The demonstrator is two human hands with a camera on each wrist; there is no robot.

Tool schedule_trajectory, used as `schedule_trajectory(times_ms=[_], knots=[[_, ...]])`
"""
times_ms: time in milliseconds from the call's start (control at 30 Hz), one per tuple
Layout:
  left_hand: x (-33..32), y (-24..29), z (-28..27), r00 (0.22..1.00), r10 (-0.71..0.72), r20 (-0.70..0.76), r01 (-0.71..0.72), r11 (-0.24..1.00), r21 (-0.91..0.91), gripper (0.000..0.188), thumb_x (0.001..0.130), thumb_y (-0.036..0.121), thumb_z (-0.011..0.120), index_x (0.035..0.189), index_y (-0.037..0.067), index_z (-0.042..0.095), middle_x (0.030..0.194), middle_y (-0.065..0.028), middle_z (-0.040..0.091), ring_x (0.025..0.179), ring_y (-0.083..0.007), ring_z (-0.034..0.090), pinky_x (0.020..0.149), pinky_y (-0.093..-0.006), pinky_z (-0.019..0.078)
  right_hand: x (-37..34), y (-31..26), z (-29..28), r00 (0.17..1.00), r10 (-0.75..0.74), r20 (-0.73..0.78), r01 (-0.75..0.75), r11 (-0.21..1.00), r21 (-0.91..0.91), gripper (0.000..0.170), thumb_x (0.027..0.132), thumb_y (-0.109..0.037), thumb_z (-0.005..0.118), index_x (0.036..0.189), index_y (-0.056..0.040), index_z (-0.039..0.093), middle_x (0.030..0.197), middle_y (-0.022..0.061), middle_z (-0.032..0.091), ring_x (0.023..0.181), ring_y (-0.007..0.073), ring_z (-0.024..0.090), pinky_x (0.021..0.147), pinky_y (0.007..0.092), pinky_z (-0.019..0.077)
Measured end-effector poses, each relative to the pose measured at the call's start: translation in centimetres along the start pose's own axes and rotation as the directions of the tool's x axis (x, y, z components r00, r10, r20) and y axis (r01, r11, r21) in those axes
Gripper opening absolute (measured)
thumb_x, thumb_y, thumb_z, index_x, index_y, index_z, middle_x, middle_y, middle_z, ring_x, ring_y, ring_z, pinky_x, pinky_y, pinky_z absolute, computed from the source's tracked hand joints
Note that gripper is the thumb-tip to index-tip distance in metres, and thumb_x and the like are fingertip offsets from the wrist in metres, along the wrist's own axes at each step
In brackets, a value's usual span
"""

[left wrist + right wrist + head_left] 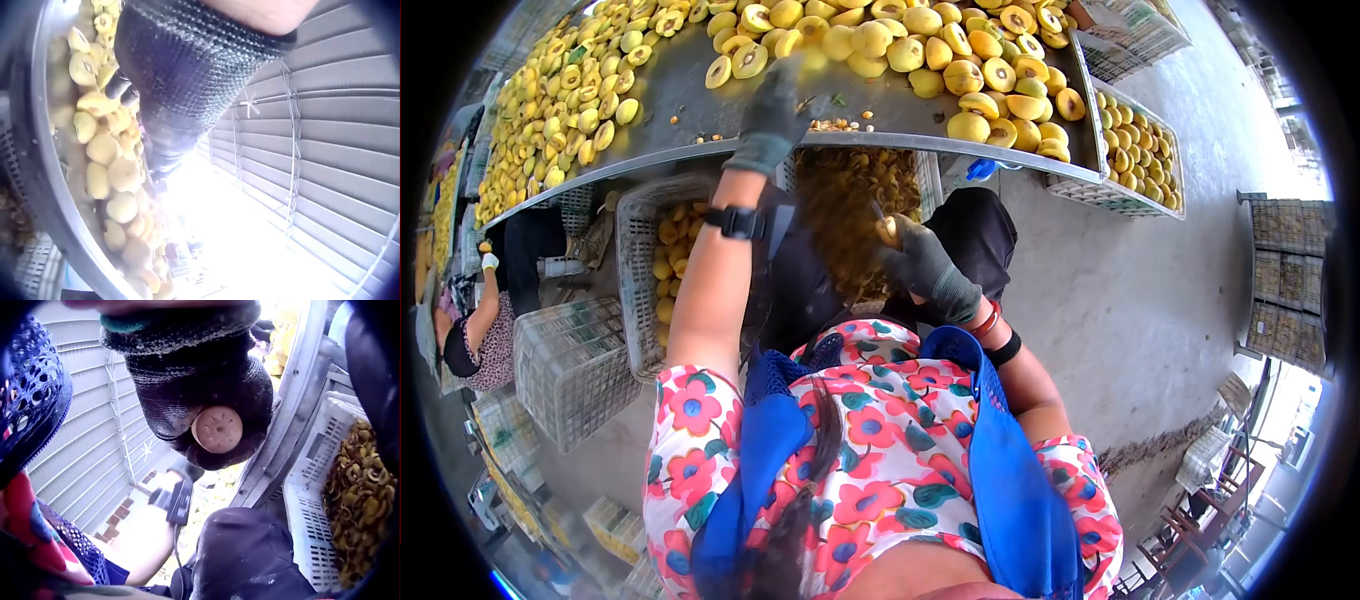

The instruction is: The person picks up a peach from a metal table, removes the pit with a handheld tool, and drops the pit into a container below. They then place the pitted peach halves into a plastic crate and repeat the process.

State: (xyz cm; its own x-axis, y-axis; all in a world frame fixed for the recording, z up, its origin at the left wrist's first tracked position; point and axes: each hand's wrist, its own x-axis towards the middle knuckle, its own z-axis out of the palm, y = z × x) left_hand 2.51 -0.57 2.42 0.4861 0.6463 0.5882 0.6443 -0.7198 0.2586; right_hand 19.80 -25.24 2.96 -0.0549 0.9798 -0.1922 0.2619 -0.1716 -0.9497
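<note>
Nearest, right hand (930, 265), dark knit glove, grips a round, pitted handle (217, 429) near white slotted plastic crate (306, 519) of curly yellow-brown scraps (361, 500). Gloved left hand (772, 118) over smooth metal table (685, 85), by rounded yellow fruit halves (748, 60), brown-centred; can't tell if grasping. Farther, slatted crate (1120, 202) holds more fruit (1145, 145).

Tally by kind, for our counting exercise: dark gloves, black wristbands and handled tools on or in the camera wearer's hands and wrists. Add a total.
Dark gloves: 2
Black wristbands: 2
Handled tool: 1
Total: 5
</note>
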Motion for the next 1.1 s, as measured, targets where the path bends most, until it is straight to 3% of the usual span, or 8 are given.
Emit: schedule_trajectory(times_ms=[200,500,600,733,800,967,1033,1100], knots=[[9.6,-0.1,11.2,0.984,-0.119,0.133,0.115,0.993,0.038,0.072,0.072,0.039,0.075,0.127,0.008,0.042,0.123,-0.0184,0.052,0.107,-0.0361,0.056,0.09,-0.0424,0.0475,-0.1,1.3,-0.3,0.997,0.06,-0.041,-0.055,0.992,0.115,0.021,0.081,-0.012,0.063,0.096,0.0005,0.055,0.072,0.0131,0.057,0.064,0.0158,0.055,0.06,0.0338,0.0455],[8.2,0.0,9.8,0.672,-0.239,0.701,0.266,0.961,0.073,0.072,0.071,0.038,0.071,0.13,0.01,0.038,0.131,-0.0175,0.047,0.12,-0.0322,0.048,0.095,-0.04,0.0429,0.0,1.0,-0.1,0.993,0.112,-0.035,-0.109,0.991,0.076,0.015,0.084,-0.011,0.061,0.091,-0.0013,0.054,0.064,0.0047,0.054,0.054,0.011,0.052,0.049,0.0282,0.0418],[4.9,-0.8,8.9,0.747,-0.171,0.643,0.353,0.921,-0.166,0.075,0.07,0.03,0.073,0.132,0.01,0.037,0.128,-0.0169,0.048,0.116,-0.0314,0.05,0.096,-0.0392,0.0428,0.7,1.5,0.1,0.998,0.059,-0.023,-0.058,0.998,0.023,0.018,0.082,-0.012,0.063,0.092,-0.0003,0.053,0.065,0.0092,0.055,0.058,0.0146,0.055,0.053,0.0321,0.0436],[2.0,1.5,4.2,0.767,-0.1,0.634,0.586,0.512,-0.628,0.073,0.078,0.026,0.069,0.138,0.009,0.031,0.134,-0.0172,0.041,0.123,-0.0297,0.044,0.102,-0.0363,0.0387,1.4,1.5,0.6,0.988,-0.095,-0.122,0.103,0.993,0.057,0.018,0.083,-0.014,0.062,0.09,-0.0004,0.053,0.065,0.0109,0.057,0.057,0.017,0.058,0.052,0.0318,0.0449],[0.1,1.9,4.8,0.932,0.026,0.361,0.241,0.699,-0.674,0.071,0.081,0.027,0.067,0.138,0.007,0.03,0.138,-0.0165,0.037,0.125,-0.0275,0.042,0.104,-0.0351,0.0369,1.7,-0.2,0.1,0.991,0.078,-0.11,-0.036,0.938,0.343,0.016,0.086,-0.016,0.06,0.09,-0.0021,0.053,0.067,0.0084,0.058,0.054,0.0151,0.056,0.049,0.0285,0.0441],[-2.2,10.2,-3.6,0.961,0.09,0.261,0.181,0.509,-0.842,0.079,0.082,0.018,0.071,0.143,0.005,0.024,0.136,-0.0083,0.043,0.125,-0.0161,0.039,0.103,-0.0312,0.0372,2.1,-4.4,-0.8,0.983,0.167,-0.082,-0.037,0.611,0.791,0.015,0.09,-0.02,0.057,0.092,-0.0059,0.054,0.07,0.0033,0.057,0.049,0.0106,0.053,0.042,0.0248,0.0421],[-2.9,11.1,-4.5,0.954,0.066,0.292,0.216,0.527,-0.822,0.074,0.082,0.017,0.07,0.142,0.005,0.027,0.137,-0.0092,0.043,0.126,-0.0166,0.038,0.105,-0.0322,0.0345,2.4,-3.9,-0.7,0.965,-0.065,-0.254,0.2,0.808,0.555,0.014,0.089,-0.018,0.059,0.094,-0.0054,0.055,0.07,0.0026,0.056,0.049,0.0102,0.053,0.041,0.0242,0.0417],[-3.6,11.7,-5.5,0.929,-0.01,0.369,0.336,0.436,-0.835,0.071,0.084,0.016,0.067,0.142,0.004,0.029,0.137,-0.0093,0.043,0.127,-0.0165,0.037,0.107,-0.0329,0.0324,2.6,-4.2,-0.7,0.98,0.105,-0.168,0.053,0.68,0.732,0.015,0.088,-0.017,0.06,0.095,-0.005,0.055,0.071,0.0026,0.057,0.049,0.0099,0.053,0.041,0.024,0.0416]])
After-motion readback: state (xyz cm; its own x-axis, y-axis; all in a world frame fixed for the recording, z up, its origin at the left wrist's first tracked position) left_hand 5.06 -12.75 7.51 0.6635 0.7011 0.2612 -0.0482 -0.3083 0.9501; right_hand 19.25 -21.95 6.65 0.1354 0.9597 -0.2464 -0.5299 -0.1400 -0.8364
